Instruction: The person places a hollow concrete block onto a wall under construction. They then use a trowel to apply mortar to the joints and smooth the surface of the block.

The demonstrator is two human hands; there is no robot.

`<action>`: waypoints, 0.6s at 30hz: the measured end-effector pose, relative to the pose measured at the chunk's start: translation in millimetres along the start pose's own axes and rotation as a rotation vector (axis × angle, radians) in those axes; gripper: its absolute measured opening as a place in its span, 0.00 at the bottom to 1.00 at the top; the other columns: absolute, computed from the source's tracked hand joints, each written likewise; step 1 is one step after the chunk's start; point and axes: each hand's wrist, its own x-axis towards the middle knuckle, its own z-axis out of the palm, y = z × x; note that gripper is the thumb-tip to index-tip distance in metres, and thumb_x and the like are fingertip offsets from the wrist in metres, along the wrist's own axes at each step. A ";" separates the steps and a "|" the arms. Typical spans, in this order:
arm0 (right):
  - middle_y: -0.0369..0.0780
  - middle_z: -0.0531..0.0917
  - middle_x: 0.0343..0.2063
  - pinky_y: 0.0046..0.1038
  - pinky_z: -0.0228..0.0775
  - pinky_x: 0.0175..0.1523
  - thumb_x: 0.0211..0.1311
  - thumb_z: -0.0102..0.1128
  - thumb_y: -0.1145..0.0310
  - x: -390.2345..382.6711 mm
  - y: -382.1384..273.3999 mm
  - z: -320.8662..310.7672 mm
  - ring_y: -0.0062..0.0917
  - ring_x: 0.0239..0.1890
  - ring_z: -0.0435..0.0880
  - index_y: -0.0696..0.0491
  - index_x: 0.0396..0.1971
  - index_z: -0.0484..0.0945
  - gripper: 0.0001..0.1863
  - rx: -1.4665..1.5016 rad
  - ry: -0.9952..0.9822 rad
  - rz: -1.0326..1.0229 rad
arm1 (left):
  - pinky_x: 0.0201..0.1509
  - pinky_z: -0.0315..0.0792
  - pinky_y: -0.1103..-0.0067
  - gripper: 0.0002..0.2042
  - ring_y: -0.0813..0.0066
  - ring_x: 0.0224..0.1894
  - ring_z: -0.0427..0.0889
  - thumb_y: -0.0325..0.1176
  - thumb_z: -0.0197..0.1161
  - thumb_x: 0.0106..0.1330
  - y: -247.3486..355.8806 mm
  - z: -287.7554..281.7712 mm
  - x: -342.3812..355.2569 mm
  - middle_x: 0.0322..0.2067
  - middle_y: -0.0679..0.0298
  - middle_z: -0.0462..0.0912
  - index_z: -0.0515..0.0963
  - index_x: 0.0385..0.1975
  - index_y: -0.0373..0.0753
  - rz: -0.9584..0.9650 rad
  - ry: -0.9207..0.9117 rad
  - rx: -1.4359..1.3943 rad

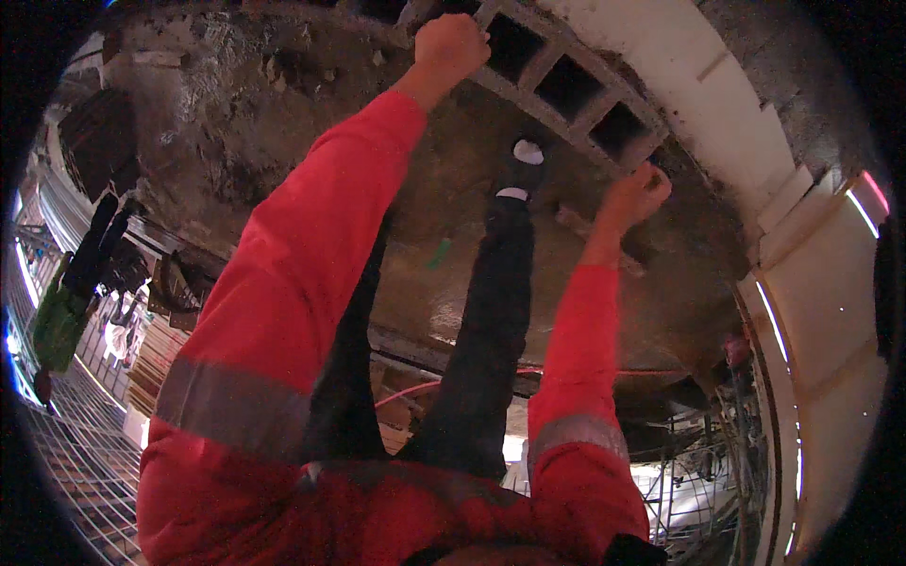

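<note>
A row of grey hollow concrete blocks (566, 121) runs diagonally across the top, dark openings facing up. My left hand (451, 49) is closed at the near edge of the row, beside the leftmost of three large openings. At the right end, by the corner of the blocks, my right hand (634, 200) has its fingers curled together. What either hand grips, if anything, is too small or hidden to make out. Both arms reach forward in red sleeves with grey bands. Below the row, between my arms, shows my dark-trousered leg (491, 283) with a white-tipped shoe (528, 151).
A brownish elongated piece (604, 241) lies on the wet, dirty floor (566, 311) near my right wrist. A green scrap (439, 253) is between my legs. Pale panels (830, 292) stand right. At left are a person in green (61, 321), stacked boards (160, 363) and metal mesh (80, 453).
</note>
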 end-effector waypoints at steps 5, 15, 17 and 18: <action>0.52 0.77 0.44 0.34 0.65 0.51 0.63 0.48 0.58 -0.6 24.5 -11.0 0.41 0.47 0.76 0.63 0.46 0.72 0.23 -0.283 -0.184 0.091 | 0.38 0.75 0.68 0.16 0.56 0.34 0.81 0.44 0.58 0.54 7.0 -2.3 -3.8 0.29 0.53 0.82 0.81 0.27 0.36 -0.072 -0.022 -0.016; 0.49 0.78 0.39 0.36 0.66 0.47 0.61 0.50 0.61 10.0 -4.3 7.0 0.40 0.41 0.76 0.62 0.40 0.74 0.18 -0.379 -0.040 -0.151 | 0.37 0.74 0.65 0.19 0.53 0.32 0.81 0.47 0.50 0.62 -6.2 22.5 9.0 0.26 0.51 0.81 0.77 0.30 0.35 0.020 0.118 0.012; 0.47 0.78 0.34 0.34 0.67 0.44 0.59 0.51 0.62 17.2 -19.3 12.1 0.35 0.36 0.76 0.61 0.36 0.74 0.16 -0.317 0.149 -0.338 | 0.35 0.74 0.64 0.20 0.52 0.30 0.81 0.48 0.48 0.63 -8.9 27.2 10.0 0.24 0.50 0.80 0.74 0.29 0.34 0.064 0.146 0.001; 0.44 0.76 0.29 0.32 0.67 0.41 0.58 0.51 0.64 19.7 -26.6 14.9 0.32 0.33 0.74 0.61 0.32 0.74 0.14 -0.142 0.056 -0.266 | 0.34 0.74 0.63 0.20 0.51 0.29 0.81 0.48 0.48 0.63 -10.2 28.9 9.7 0.23 0.50 0.80 0.73 0.28 0.34 0.083 0.157 -0.012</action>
